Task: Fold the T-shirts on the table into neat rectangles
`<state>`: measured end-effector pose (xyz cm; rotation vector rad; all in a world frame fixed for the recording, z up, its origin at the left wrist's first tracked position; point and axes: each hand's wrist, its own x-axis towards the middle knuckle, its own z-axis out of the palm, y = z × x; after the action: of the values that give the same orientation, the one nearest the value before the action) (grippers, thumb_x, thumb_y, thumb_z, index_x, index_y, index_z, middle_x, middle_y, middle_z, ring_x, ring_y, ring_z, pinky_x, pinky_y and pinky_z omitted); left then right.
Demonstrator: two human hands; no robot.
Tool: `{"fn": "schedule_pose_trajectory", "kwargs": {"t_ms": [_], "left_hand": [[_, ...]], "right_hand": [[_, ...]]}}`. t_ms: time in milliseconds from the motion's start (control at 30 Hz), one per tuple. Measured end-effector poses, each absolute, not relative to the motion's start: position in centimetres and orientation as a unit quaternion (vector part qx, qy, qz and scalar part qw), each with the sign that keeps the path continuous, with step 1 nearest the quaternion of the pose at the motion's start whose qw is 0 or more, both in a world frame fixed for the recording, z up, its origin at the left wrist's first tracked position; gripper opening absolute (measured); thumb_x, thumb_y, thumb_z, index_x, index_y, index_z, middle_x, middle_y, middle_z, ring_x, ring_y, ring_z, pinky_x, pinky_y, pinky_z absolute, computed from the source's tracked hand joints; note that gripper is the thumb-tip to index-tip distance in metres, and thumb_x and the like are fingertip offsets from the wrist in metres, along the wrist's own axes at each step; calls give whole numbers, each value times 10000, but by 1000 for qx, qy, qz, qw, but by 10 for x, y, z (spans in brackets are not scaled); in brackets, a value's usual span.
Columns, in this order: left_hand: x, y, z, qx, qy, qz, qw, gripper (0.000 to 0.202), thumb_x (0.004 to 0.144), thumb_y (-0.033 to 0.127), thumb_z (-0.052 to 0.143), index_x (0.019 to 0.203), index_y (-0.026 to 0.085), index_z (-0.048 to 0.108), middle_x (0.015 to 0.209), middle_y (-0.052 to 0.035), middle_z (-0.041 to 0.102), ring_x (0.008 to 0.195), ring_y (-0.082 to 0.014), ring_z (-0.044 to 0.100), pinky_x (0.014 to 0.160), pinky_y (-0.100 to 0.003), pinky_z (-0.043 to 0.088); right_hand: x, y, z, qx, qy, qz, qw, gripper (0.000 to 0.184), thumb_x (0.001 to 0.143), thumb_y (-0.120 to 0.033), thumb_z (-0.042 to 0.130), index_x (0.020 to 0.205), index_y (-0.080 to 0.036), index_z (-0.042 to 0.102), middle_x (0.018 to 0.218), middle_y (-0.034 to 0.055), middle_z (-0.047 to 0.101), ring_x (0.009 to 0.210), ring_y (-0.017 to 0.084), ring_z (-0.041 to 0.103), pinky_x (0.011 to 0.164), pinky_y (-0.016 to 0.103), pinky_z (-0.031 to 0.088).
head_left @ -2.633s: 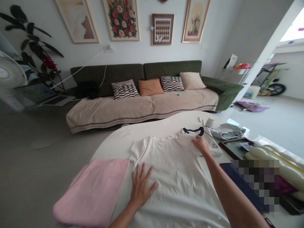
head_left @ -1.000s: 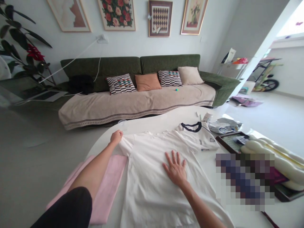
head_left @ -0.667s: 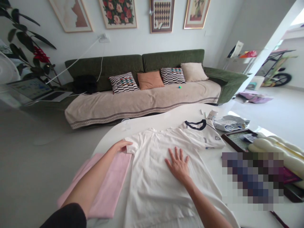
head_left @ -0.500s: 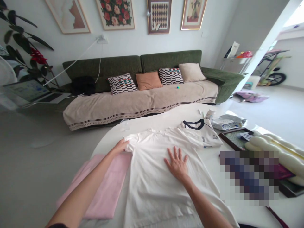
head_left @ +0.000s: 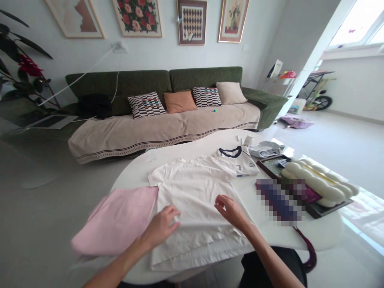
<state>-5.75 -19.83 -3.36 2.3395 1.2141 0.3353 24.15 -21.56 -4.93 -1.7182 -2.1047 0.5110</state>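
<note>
1. Two bare hands, the left hand [head_left: 162, 225] and the right hand [head_left: 231, 211], are over a white T-shirt [head_left: 192, 188] spread on the worktop [head_left: 138, 176].
2. Left fingers are bent, the thumb apart from them; right fingers curl in close together, and whether they pinch any cloth I cannot tell.
3. Toward the person, the T-shirt's hem lies near the worktop's rounded rim, leaving little room on that side.
4. Beyond the T-shirt's collar, a bare strip runs to the far rim, with the sofa [head_left: 168, 128] past it.
5. Left of the T-shirt, a folded pink cloth [head_left: 120, 220] lies just beside its sleeve and fills the space to the rim.
6. Right of the T-shirt, bare worktop opens before a pixelated patch and a tray [head_left: 266, 168].
7. At the T-shirt's upper right, a folded navy-collared shirt [head_left: 246, 162] bears a small chest badge; behind it, a silver packet [head_left: 268, 148] carries a round blue mark. Any lettering on either is too small to read.
</note>
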Motion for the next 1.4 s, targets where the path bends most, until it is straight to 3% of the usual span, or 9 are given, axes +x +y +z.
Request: {"fn": "schedule_pose_trajectory", "kwargs": {"t_ms": [67, 167, 433, 633, 900, 1033, 1167, 1300, 1400], "left_hand": [[-52, -240, -41, 870, 411, 91, 256, 272, 742, 284, 572, 1013, 268, 552, 1033, -7, 537, 949, -155, 518, 848, -242, 403], [-56, -269, -53, 865, 429, 79, 249, 270, 743, 251, 581, 1011, 266, 552, 1023, -9, 536, 953, -158, 509, 847, -247, 406], [-63, -282, -54, 890, 415, 48, 181, 196, 811, 194, 492, 992, 241, 548, 1015, -22, 525, 950, -161, 489, 828, -256, 405], [-67, -287, -60, 895, 414, 18, 163, 246, 787, 71, 410, 918, 215, 560, 919, -25, 547, 881, -154, 516, 763, -239, 408], [-78, -261, -49, 830, 462, 179, 256, 255, 871, 187, 301, 868, 192, 556, 872, -32, 558, 839, -145, 548, 769, -246, 411], [-81, -255, -52, 822, 468, 203, 252, 275, 896, 245, 271, 1003, 207, 521, 959, -41, 554, 902, -152, 539, 814, -271, 406], [-91, -250, -56, 856, 425, 133, 264, 256, 850, 351, 448, 1045, 205, 529, 956, -22, 570, 866, -149, 557, 781, -237, 416], [-105, -252, -46, 894, 385, 77, 215, 209, 826, 193, 459, 978, 236, 596, 822, 0, 535, 773, -132, 547, 696, -201, 410], [-111, -263, -38, 899, 386, 95, 183, 402, 773, 33, 369, 1019, 254, 597, 797, -4, 493, 761, -120, 514, 697, -198, 399]], "right_hand": [[258, -253, -50, -595, -764, 197, 154, 151, 801, -285, 441, 870, -211, 553, 811, 21, 573, 731, 148, 545, 676, 251, 424], [272, -291, -59, -585, -780, 179, 131, 184, 742, -247, 513, 923, -225, 536, 908, 32, 559, 857, 181, 524, 755, 284, 413], [275, -296, -82, -625, -765, 93, 129, 244, 744, -54, 352, 876, -190, 506, 856, 52, 562, 835, 178, 511, 740, 267, 398], [278, -299, -88, -660, -740, 32, 126, 146, 745, -83, 388, 763, -187, 489, 775, 65, 564, 776, 187, 522, 672, 267, 383], [284, -298, -60, -635, -723, 52, 267, 185, 894, -270, 263, 886, -207, 438, 734, 31, 556, 686, 160, 530, 616, 262, 400], [278, -298, -65, -618, -741, 68, 252, 159, 881, -313, 328, 875, -214, 451, 753, 33, 574, 702, 171, 541, 627, 273, 409], [285, -300, -68, -576, -785, 93, 207, 75, 811, -222, 419, 834, -217, 490, 774, 30, 582, 725, 164, 550, 639, 256, 413], [300, -310, -53, -570, -798, 57, 186, 244, 668, -31, 366, 768, -212, 496, 728, 20, 547, 708, 156, 518, 650, 254, 397], [307, -323, -46, -586, -786, 26, 196, 294, 627, -12, 356, 806, -204, 488, 745, 27, 523, 725, 170, 494, 667, 277, 391]]}}
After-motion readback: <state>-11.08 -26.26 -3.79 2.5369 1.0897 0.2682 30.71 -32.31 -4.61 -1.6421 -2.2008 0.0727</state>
